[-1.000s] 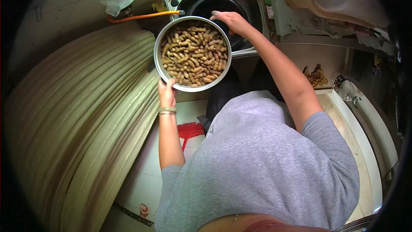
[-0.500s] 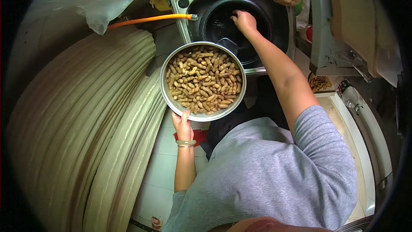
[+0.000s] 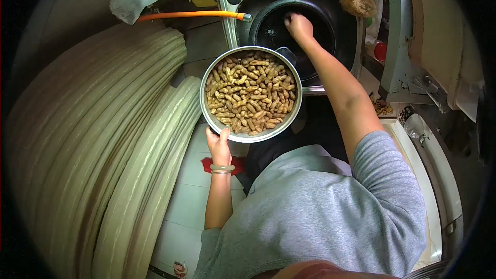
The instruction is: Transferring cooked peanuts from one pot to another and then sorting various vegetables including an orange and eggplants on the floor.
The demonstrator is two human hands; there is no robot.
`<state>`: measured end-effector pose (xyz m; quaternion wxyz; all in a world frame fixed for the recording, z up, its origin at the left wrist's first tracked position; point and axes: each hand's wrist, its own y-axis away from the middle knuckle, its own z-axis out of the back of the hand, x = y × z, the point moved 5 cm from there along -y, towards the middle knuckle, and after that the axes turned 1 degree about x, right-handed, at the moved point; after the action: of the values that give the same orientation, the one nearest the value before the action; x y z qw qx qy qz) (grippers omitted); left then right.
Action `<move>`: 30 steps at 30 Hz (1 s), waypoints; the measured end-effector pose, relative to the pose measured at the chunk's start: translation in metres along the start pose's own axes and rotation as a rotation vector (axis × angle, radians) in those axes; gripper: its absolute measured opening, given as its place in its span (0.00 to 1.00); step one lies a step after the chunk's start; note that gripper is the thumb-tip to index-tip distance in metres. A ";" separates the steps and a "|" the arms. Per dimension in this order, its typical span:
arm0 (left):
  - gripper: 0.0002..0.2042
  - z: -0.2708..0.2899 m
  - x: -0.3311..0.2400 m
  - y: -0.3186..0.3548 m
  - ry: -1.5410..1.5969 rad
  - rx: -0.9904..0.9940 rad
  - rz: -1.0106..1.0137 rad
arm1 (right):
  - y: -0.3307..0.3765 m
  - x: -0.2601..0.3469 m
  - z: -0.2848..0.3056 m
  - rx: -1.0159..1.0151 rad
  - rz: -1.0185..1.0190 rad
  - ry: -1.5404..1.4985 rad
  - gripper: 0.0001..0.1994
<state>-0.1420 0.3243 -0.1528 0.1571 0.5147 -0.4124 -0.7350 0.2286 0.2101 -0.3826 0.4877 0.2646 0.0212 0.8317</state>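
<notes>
My left hand [image 3: 219, 150] grips the near left rim of a round metal pot [image 3: 287, 127], thumb up at the edge. Peanuts in their shells [image 3: 251, 93] fill the pot, which is held just in front of the sink and has a dark handle [image 3: 285, 55] on its far side. My right hand [image 3: 300, 29] reaches over a dark round basin [image 3: 329, 27] in the sink. Its fingers are curled closed; whatever they might hold is hidden. The inside of the basin is dark, with a few pale glints.
The steel-edged sink [image 3: 228, 27] carries a brown scrubber [image 3: 357, 0] at its far right corner. An orange hose [image 3: 191, 14] points toward its left edge. Large stacked pale sheets [image 3: 98, 124] fill the left side. A grey upright panel [image 3: 400, 41] stands at right.
The view has shifted a little, so the sink and pot appear farther right. My right hand stays over the basin with its fingers curled; my left hand keeps hold of the pot.
</notes>
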 end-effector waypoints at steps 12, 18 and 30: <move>0.15 0.010 0.009 -0.024 -0.071 0.138 -0.045 | 0.195 0.109 0.200 -0.161 -0.218 -1.145 0.07; 0.16 0.018 0.027 -0.050 -0.241 0.081 -0.257 | 0.262 0.172 0.255 -0.076 -0.060 -1.389 0.08; 0.34 0.022 -0.003 -0.013 -0.838 -0.240 -0.272 | 0.305 0.180 0.257 0.407 -0.195 -1.299 0.15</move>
<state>-0.1573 0.3445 -0.1581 -0.0628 0.2008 -0.2808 -0.9364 0.0333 0.1414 0.0030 0.4146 0.7929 -0.0960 0.4361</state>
